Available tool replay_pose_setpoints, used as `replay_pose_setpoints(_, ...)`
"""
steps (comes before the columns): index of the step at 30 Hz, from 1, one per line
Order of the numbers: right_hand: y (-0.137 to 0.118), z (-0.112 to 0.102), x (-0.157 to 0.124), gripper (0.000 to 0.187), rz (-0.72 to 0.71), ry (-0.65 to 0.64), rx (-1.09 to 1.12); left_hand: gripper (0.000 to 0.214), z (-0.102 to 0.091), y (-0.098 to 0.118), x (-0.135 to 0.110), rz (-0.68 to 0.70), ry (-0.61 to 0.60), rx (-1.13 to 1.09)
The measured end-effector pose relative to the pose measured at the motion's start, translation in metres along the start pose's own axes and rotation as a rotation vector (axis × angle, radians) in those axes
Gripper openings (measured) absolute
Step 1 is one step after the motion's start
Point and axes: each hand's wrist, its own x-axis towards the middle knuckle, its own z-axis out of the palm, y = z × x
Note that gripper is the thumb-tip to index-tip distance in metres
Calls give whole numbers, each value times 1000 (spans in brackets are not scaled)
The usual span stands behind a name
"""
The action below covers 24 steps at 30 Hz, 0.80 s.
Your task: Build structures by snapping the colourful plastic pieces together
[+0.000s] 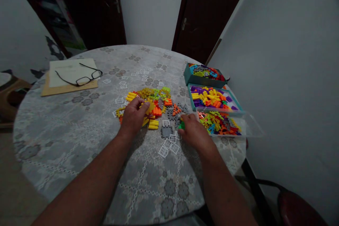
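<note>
My left hand (134, 117) is closed on a yellow toy building piece (148, 107), thumb and fingers pinching it above the pile. Around it lie orange pieces (157, 112), yellow tube-like pieces (153, 124) and lime-green toothed pieces (166, 91). My right hand (194, 131) is closed over a green piece (182, 125), mostly hidden by the fingers, beside the clear plastic box. Between the hands are grey toothed pieces (166, 132), an orange triangular piece (176, 109) and white lattice window pieces (163, 152).
A clear box (254, 125) of mixed pieces, a teal-rimmed tray (239, 109) of purple and yellow pieces, and a teal box (197, 78) stand at the right. Black glasses (84, 81) rest on paper (59, 67) at the left. More white lattice pieces (123, 83) lie farther back.
</note>
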Motion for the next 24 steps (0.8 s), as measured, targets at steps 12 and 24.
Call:
replay_pose_setpoints(12,13,15,22,41,-308,116,381,27,3,-4,0,-12,-39,-5)
replay_pose_setpoints(24,3,24,21,47,-100,102,187,36,3,-2,0,16,-21,63)
